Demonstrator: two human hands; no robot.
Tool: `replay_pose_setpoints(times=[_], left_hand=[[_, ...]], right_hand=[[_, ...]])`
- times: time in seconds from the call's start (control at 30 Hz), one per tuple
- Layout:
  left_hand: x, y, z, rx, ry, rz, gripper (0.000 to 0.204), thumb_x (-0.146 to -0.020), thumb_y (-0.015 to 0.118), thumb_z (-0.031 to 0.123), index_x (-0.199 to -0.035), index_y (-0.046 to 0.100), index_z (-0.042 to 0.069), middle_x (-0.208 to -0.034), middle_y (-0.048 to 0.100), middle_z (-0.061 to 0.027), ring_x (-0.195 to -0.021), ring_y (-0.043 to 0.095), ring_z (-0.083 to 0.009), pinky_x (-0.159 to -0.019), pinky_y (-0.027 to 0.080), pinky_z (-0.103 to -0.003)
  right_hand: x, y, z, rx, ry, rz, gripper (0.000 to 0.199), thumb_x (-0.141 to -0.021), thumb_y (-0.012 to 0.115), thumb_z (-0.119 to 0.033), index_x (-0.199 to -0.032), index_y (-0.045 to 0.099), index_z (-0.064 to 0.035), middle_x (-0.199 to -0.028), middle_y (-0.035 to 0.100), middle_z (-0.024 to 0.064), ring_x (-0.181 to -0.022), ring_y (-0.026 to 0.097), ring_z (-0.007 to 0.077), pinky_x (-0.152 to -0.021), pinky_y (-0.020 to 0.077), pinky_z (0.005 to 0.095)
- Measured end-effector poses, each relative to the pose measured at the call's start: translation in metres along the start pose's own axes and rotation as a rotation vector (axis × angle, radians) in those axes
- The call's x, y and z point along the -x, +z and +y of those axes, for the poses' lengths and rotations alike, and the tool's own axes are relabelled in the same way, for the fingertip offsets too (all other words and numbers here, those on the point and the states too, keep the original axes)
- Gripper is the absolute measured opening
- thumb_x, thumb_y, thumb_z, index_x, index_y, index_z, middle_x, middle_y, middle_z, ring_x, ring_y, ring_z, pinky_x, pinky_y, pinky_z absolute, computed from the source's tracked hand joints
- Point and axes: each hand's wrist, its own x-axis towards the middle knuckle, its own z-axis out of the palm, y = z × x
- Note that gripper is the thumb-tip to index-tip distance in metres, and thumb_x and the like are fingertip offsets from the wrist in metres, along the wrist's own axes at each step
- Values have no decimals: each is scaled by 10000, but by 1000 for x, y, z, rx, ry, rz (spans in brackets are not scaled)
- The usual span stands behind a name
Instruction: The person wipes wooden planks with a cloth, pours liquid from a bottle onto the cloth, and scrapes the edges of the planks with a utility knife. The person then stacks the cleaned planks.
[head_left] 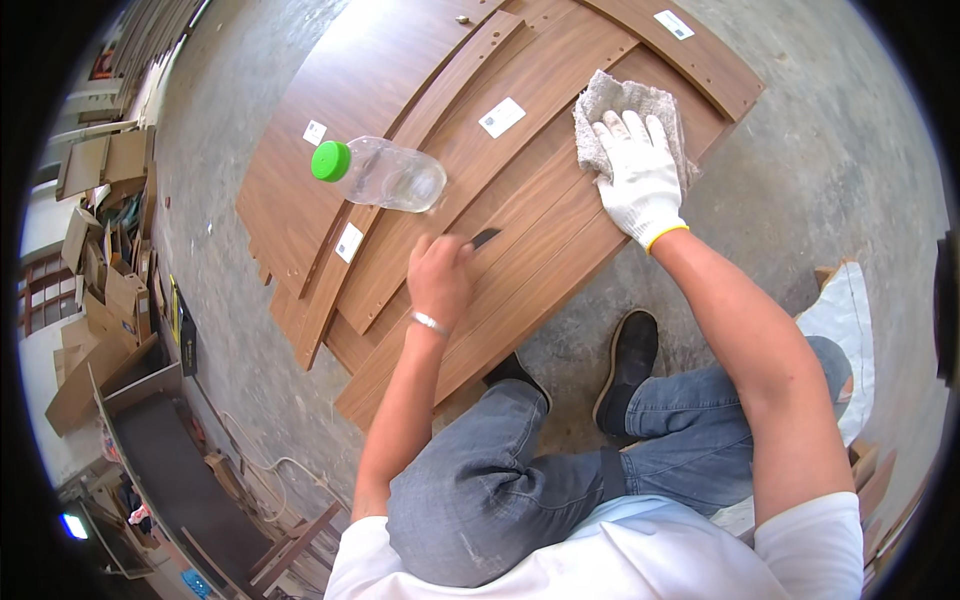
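Observation:
My right hand (pixel 638 175) wears a white knit glove with a yellow cuff. Its fingers lie over a greyish terry cloth (pixel 602 98), pressing it onto a brown wood-grain panel (pixel 560 215). Bare and closed, my left hand (pixel 440 275) grips a small dark blade-like tool (pixel 486 237) just above the same panel. Most of the tool is hidden in the fist, and slight blur softens the fingers. Beyond my left hand, a clear plastic bottle (pixel 390 175) with a green cap lies on its side across the panels, with a little clear liquid inside.
Several brown panels and rails overlap in a stack, some bearing white labels (pixel 502 117). A small metal fitting (pixel 462 19) sits on the far panel. Flattened cardboard (pixel 110 300) piles up at the left, above a dark-topped bench (pixel 190 480). Concrete floor (pixel 830 170) surrounds the stack.

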Motion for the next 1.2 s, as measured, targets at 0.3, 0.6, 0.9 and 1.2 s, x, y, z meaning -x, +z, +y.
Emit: replay_pose_setpoints(times=[0.3,0.6,0.9,1.2], left_hand=[[38,-60,-110,95,-653,229,150,-962,731,179,-969,719,30,-855,644,-105,-863,599,-330,-805,493,-446],[30,-5,-1,-208,83,-37,407,-940,686,157,-1333,653,59,-1428,626,-155,-1392,528,-365,-1150,409,-494],[81,37,56,128,673,-609,689,-954,698,422,-1524,507,86,-1631,426,-186,-1554,344,-320,-1279,249,-514],[115,-29,26,782,-222,-358,287,-964,644,75,-1241,709,37,-1157,746,-154,-1099,702,-330,-979,546,-447]], right_hand=[[-1,-1,-3,14,-4,6,670,-847,766,-285,-1472,581,-132,-1548,554,76,-1451,453,294,-1264,257,477],[2,5,3,126,-27,-13,676,-876,735,-312,-1503,557,-131,-1573,529,74,-1469,434,285,-1271,246,473],[1,13,3,176,-71,-23,698,-880,722,-303,-1524,531,-114,-1586,515,106,-1485,418,319,-1276,226,485],[2,22,13,162,-111,21,737,-858,730,-279,-1530,513,-66,-1599,499,115,-1486,413,350,-1284,219,509]])
